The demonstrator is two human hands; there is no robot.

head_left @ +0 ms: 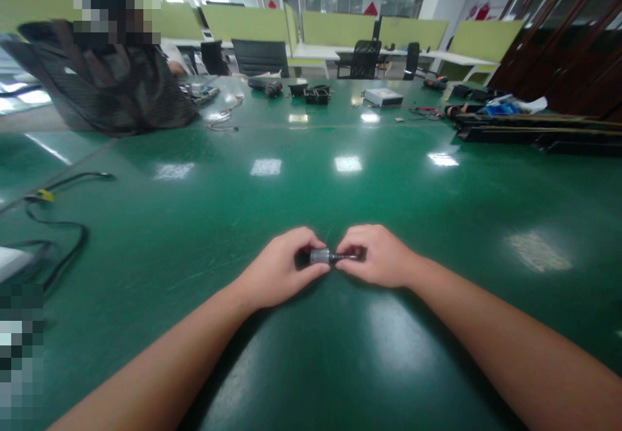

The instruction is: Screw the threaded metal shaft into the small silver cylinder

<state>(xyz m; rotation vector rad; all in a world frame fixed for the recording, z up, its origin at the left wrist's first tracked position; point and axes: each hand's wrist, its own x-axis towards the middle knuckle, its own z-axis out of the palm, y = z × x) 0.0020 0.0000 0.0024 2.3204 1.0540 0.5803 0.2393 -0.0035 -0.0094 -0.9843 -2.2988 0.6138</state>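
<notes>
Low over the green table, my left hand (286, 266) grips a small motor (319, 256), a grey metallic cylinder lying sideways between thumb and fingers. A thin dark ridged shaft (346, 257) sticks out of its right end. My right hand (376, 256) pinches that shaft between thumb and fingertips. Both hands face each other with the fingertips almost meeting. The fingers hide part of the motor's left end and part of the shaft.
A big dark woven bag (121, 81) stands at the back left. Black cables (72, 223) lie on the left of the green table (311, 191). Along the far side are a drill-like tool (265, 86), black parts (313, 94), a silver box (383, 97) and long black strips (529, 134).
</notes>
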